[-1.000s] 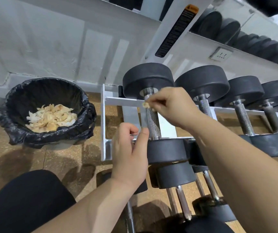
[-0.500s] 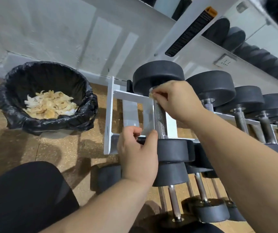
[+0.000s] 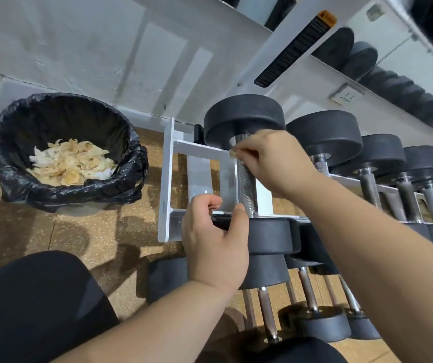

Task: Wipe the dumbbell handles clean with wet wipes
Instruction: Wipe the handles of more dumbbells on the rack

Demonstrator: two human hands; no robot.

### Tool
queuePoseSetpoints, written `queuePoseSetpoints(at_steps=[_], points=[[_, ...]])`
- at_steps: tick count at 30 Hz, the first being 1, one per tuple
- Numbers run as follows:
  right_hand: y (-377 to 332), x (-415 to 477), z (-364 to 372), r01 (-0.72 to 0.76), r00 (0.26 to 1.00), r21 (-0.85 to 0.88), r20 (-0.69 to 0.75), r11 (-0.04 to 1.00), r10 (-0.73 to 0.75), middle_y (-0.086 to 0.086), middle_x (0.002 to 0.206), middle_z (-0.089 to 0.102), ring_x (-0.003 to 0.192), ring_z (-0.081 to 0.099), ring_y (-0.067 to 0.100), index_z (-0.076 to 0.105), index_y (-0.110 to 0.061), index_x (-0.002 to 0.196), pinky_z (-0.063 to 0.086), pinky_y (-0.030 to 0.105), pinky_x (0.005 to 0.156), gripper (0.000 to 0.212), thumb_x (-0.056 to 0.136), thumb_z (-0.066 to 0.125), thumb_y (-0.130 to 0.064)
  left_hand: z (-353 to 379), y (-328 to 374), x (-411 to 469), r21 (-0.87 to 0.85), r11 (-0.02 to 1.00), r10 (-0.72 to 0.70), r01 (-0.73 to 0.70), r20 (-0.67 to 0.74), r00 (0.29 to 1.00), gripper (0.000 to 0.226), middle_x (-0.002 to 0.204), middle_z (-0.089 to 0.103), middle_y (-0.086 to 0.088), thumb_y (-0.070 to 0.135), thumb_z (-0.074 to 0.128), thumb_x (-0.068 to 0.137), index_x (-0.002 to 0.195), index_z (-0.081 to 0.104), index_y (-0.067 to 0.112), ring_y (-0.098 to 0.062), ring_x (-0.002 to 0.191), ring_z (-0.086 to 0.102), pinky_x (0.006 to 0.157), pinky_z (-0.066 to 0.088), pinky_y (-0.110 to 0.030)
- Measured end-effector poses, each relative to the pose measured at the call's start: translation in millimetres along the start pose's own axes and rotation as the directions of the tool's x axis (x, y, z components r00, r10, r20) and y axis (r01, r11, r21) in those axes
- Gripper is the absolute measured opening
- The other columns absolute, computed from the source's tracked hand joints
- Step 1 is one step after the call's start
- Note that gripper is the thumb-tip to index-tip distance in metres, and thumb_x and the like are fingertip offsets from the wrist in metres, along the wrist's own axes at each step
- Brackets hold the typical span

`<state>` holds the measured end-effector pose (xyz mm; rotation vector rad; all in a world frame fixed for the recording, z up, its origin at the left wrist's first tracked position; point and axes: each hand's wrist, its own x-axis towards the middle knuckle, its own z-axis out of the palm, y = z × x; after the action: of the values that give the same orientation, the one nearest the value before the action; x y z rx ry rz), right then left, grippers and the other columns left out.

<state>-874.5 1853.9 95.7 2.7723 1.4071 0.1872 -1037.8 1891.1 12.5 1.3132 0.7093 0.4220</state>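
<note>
Hands first: the right hand is curled, thumb and forefinger pinching a small yellowish wipe against the top end of a knurled steel handle; that handle belongs to the leftmost dumbbell on the upper tier of a white rack, lying with one black head toward the wall and the other toward the person. The left hand sits at the handle's near end, fingers curled, its thumb tip just beside the bar where it meets the near head; whether it actually grips anything I cannot tell, since its palm side is hidden.

More dumbbells line the same tier to the right, well apart from both hands; a lower row lies beneath. A bin lined with a black bag stands on the brown speckled floor to the left of the rack; crumpled used wipes, white and tan, lie in its bottom. A black-clad leg fills the lower left corner; a wall socket shows above the dumbbells.
</note>
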Motion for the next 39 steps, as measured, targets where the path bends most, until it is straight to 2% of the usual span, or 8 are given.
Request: queuePoseSetpoints(at_steps=[6,12,15,17,20,25,29,39], points=[[1.4,-40.6,-19.1,-0.195,0.889,0.467,0.455,0.862,-0.046,-0.009,0.080,0.075,0.074,0.071,0.005,0.080,-0.021,0.089,0.056,0.024,0.074,0.005,0.087,0.077,-0.017,1.3,-3.1,0.8,-0.042,0.999,-0.030,0.030,-0.002,1.000,0.028,0.104,0.053,0.013,0.056,0.055,0.079,0.098,0.053,0.037,-0.008,0.102,0.051,0.080,0.039,-0.021],[12.8,-26.4,10.8,-0.259,0.953,0.539,0.007,0.802,0.304,-0.009,0.077,0.069,0.072,0.064,0.009,0.075,-0.021,0.089,0.053,0.029,0.071,0.007,0.090,0.072,-0.015,2.0,-3.1,0.7,-0.074,0.996,-0.047,0.048,0.023,0.999,0.024,0.106,0.058,0.001,0.048,0.059,0.084,0.102,0.055,0.032,-0.013,0.095,0.056,0.072,0.042,-0.024],[16.3,-32.1,13.1,-0.365,0.905,0.722,0.129,0.588,0.404,-0.002,0.071,0.065,0.063,0.059,0.012,0.070,-0.018,0.084,0.053,0.031,0.063,0.012,0.091,0.070,-0.009,0.7,-1.5,0.0,-0.070,0.996,-0.057,0.058,0.021,0.998,0.018,0.106,0.060,0.001,0.036,0.061,0.088,0.103,0.056,0.028,0.000,0.088,0.055,0.067,0.041,-0.008],[17.4,-47.0,7.3,-0.386,0.919,0.702,0.237,0.599,0.314,-0.001,0.067,0.064,0.060,0.059,0.011,0.071,-0.017,0.081,0.053,0.032,0.062,0.012,0.090,0.071,-0.009,-0.5,0.0,-0.3,-0.051,0.997,-0.063,0.065,0.034,0.997,0.017,0.108,0.059,0.001,0.033,0.061,0.091,0.106,0.056,0.027,0.006,0.087,0.054,0.066,0.038,-0.001],[17.2,-64.2,3.6,-0.418,0.908,0.689,0.342,0.593,0.242,-0.004,0.066,0.065,0.061,0.060,0.012,0.073,-0.022,0.080,0.056,0.038,0.066,0.011,0.089,0.075,-0.015,-3.8,2.4,-0.1,0.063,0.998,-0.014,0.014,0.007,1.000,0.018,0.112,0.058,0.004,0.043,0.057,0.091,0.106,0.055,0.033,-0.001,0.101,0.055,0.088,0.046,-0.018],[15.9,-41.5,18.6,-0.442,0.850,0.758,0.183,0.480,0.494,-0.003,0.064,0.061,0.060,0.060,0.014,0.069,-0.021,0.078,0.056,0.038,0.067,0.011,0.088,0.070,-0.016,0.1,32.1,-3.4,0.260,0.961,0.105,-0.098,-0.013,0.994,0.012,0.104,0.056,0.010,0.034,0.056,0.095,0.106,0.056,0.029,-0.016,0.104,0.053,0.090,0.044,-0.029],[14.0,-37.3,21.2,-0.452,0.805,0.822,0.209,0.346,0.555,-0.008,0.062,0.061,0.061,0.058,0.015,0.069,-0.023,0.073,0.055,0.038,0.066,0.012,0.084,0.071,-0.018,19.8,46.8,6.1,0.375,0.924,-0.080,0.080,-0.016,0.997,0.035,0.100,0.057,0.006,0.063,0.048,0.081,0.099,0.056,0.034,-0.026,0.103,0.057,0.095,0.048,-0.049],[24.2,-20.3,30.9,-0.379,0.827,0.852,0.138,0.361,0.545,-0.013,0.071,0.062,0.070,0.057,0.008,0.068,-0.025,0.078,0.049,0.027,0.073,0.009,0.083,0.070,-0.018,23.4,50.9,4.1,0.463,0.881,-0.099,0.096,-0.018,0.995,0.034,0.110,0.061,0.008,0.051,0.064,0.074,0.102,0.056,0.033,-0.008,0.099,0.058,0.087,0.046,-0.035]])
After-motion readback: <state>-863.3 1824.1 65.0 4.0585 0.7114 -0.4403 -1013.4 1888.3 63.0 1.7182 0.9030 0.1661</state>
